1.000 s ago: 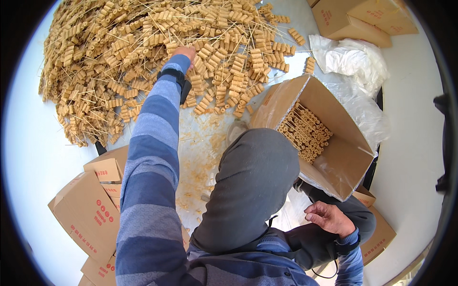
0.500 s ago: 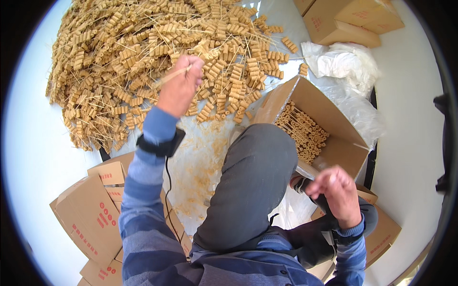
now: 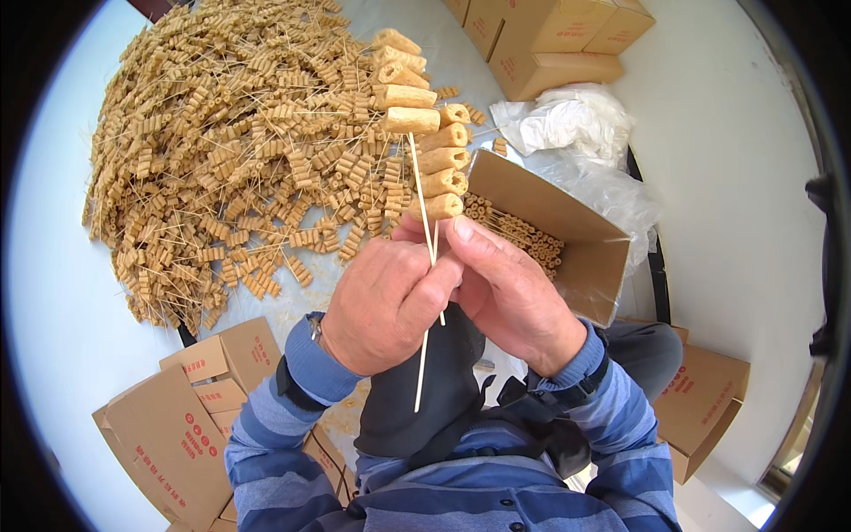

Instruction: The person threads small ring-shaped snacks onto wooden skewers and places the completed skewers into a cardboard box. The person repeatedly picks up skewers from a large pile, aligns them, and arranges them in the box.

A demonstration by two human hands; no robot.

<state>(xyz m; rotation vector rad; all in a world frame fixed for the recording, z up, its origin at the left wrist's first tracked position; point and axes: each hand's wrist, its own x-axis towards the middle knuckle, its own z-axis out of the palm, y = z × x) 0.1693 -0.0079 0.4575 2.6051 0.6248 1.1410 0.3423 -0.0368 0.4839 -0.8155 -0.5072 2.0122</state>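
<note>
Up close in front of me, two skewers of tan, hollow, tube-shaped food pieces stand upright in my hands. On the left skewer (image 3: 408, 96) the pieces sit higher, with a long bare stick below them. The right skewer (image 3: 441, 161) has its lowest piece beside my right thumb. Their sticks cross between my hands. My left hand (image 3: 383, 300) is closed, with a stick pinched between thumb and fingers. My right hand (image 3: 514, 293) is closed at the base of the right skewer, its thumb pointing up. The fingertips of both hands meet and partly hide each other.
A large pile of similar skewers (image 3: 239, 142) covers the far left. Right of centre, an open cardboard box (image 3: 585, 253) holds skewers stacked in rows. White plastic bags (image 3: 567, 120) lie behind it. Cardboard boxes (image 3: 164, 434) stand at the near left, others at the far right and near right.
My hands, apart before, have come together in front of me. Two skewers are now held up close between them. The view has shifted, and the open box appears further left.
</note>
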